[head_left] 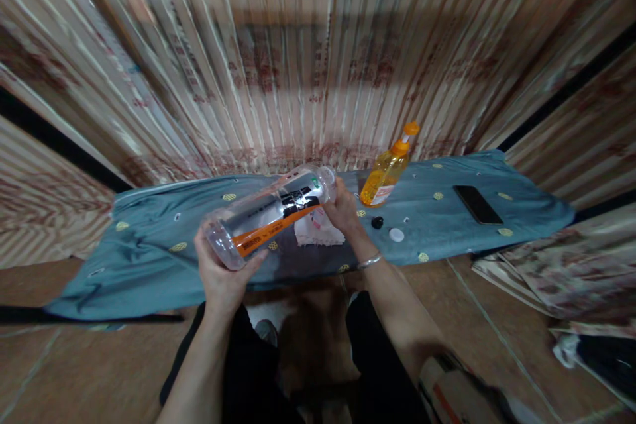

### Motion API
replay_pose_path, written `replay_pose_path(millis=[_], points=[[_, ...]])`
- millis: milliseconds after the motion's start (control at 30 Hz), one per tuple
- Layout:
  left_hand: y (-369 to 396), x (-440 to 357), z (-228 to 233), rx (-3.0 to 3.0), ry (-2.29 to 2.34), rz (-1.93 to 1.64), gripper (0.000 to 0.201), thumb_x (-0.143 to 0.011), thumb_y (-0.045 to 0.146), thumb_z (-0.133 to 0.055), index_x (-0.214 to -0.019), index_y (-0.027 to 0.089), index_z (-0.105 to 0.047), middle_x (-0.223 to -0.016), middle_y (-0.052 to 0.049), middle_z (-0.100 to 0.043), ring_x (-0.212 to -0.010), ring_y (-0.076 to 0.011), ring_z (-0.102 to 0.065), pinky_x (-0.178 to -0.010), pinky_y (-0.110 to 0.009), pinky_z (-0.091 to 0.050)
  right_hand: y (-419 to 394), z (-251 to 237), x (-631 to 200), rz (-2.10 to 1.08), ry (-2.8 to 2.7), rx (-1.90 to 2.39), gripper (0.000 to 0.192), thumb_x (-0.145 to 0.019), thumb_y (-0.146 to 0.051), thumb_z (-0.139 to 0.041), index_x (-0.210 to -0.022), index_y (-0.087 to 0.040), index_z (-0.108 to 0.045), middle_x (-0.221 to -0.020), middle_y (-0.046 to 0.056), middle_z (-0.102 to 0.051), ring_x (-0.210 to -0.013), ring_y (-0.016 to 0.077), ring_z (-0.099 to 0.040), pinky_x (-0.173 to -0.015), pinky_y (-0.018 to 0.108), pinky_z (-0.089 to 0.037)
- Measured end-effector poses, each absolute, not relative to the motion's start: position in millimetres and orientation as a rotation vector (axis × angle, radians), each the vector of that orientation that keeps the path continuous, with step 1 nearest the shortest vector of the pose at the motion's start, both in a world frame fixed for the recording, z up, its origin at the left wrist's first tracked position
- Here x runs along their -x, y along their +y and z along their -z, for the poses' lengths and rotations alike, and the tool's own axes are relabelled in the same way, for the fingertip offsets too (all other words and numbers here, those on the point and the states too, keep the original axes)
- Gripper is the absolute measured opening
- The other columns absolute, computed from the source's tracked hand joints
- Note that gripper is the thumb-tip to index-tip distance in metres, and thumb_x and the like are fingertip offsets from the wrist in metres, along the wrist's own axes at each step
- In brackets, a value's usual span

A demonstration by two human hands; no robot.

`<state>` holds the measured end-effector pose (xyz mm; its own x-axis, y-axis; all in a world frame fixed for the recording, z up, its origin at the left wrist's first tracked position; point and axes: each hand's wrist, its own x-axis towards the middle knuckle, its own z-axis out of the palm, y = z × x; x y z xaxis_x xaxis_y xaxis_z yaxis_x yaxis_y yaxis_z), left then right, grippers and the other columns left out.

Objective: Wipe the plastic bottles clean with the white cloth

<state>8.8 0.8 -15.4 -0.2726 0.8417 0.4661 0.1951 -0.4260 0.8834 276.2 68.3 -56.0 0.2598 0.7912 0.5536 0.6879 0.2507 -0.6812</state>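
Holding a clear bottle [271,215] slanted above the table [154,238], I have my left hand [223,271] curved wide around its base and my right hand [345,212] closed about its neck. Lifting looks done; the rag [318,230] and pump bottle [385,175] are untouched. Farther right lie a black piece [377,222], white cap [396,234] and phone [477,205].

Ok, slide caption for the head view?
Left hand and right hand hold a clear bottle tilted above patterned blue cloth.
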Motion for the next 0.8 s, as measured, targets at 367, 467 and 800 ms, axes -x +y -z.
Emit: replay_pose_path(millis=[367, 467, 800], points=[[3.9, -7.7, 19.8, -1.548, 1.247, -1.783, 0.096, -0.051, 0.044, -0.101, -0.132, 0.024, -0.055, -0.132, -0.013, -0.065, -0.128, -0.0341, -0.064, -0.117, -0.053, -0.051, 69.0, 56.4, -276.2, -0.095, -1.464, 1.463, 0.042, -0.098, -0.047, -0.058, -0.127, -0.016, -0.057, -0.111, 0.017, -0.079, -0.103, 0.0345, -0.078, -0.089, 0.046, -0.064], [4.3, -7.1, 21.4, -1.524, 1.256, -1.781, 0.098, -0.05, 0.045, -0.101, -0.133, 0.024, -0.054, -0.134, -0.014, -0.064, -0.127, -0.0338, -0.064, -0.117, -0.053, -0.051, 69.1, 56.8, -276.4, -0.08, -1.462, 1.44, 0.041, -0.098, -0.046, -0.059, -0.126, -0.018, -0.058, -0.112, 0.016, -0.079, -0.103, 0.0333, -0.078, -0.088, 0.045, -0.064], [3.8, -7.7, 17.0, -1.541, 1.256, -1.775, 0.098, -0.048, 0.04, -0.101, -0.132, 0.022, -0.055, -0.133, -0.014, -0.065, -0.129, -0.0332, -0.064, -0.118, -0.052, -0.05, 68.3, 55.2, -276.7, -0.12, -1.473, 1.46, 0.043, -0.097, -0.045, -0.06, -0.129, -0.016, -0.057, -0.112, 0.017, -0.079, -0.104, 0.0344, -0.078, -0.091, 0.047, -0.063]])
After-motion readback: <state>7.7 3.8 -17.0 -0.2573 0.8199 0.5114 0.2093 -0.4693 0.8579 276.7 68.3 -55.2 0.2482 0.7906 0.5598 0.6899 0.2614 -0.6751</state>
